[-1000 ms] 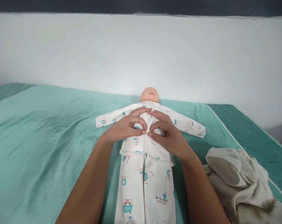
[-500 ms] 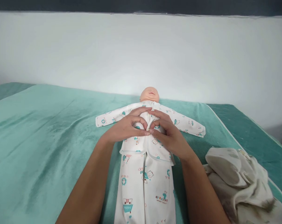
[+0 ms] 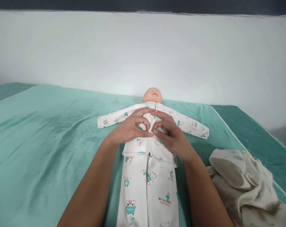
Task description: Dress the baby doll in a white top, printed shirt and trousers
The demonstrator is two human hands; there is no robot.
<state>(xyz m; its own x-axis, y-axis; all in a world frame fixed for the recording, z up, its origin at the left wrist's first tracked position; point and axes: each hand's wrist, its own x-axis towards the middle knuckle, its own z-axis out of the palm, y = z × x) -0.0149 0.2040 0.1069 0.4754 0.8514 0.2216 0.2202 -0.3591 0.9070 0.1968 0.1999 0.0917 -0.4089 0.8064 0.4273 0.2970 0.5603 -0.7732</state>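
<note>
A baby doll [image 3: 152, 95] lies on its back, dressed in a white printed baby jacket [image 3: 135, 148] and matching trousers [image 3: 135, 189]. Its sleeves stretch out to both sides. Over the chest, my left hand [image 3: 131, 127] pinches the jacket's front edge between thumb and forefinger. Opposite it, my right hand [image 3: 170, 132] pinches the other front edge, so the fingertips of both hands nearly meet at the middle seam. The fastening between the fingertips is too small to make out. Both hands hide part of the chest.
A teal blanket [image 3: 50, 142] covers the bed beneath the doll. To the right lies a crumpled heap of off-white, stained cloth [image 3: 242, 179]. Behind the bed rises a pale wall [image 3: 143, 50].
Both hands stay pinched at the jacket front, with barely any finger movement. The whole view has shifted very slightly.
</note>
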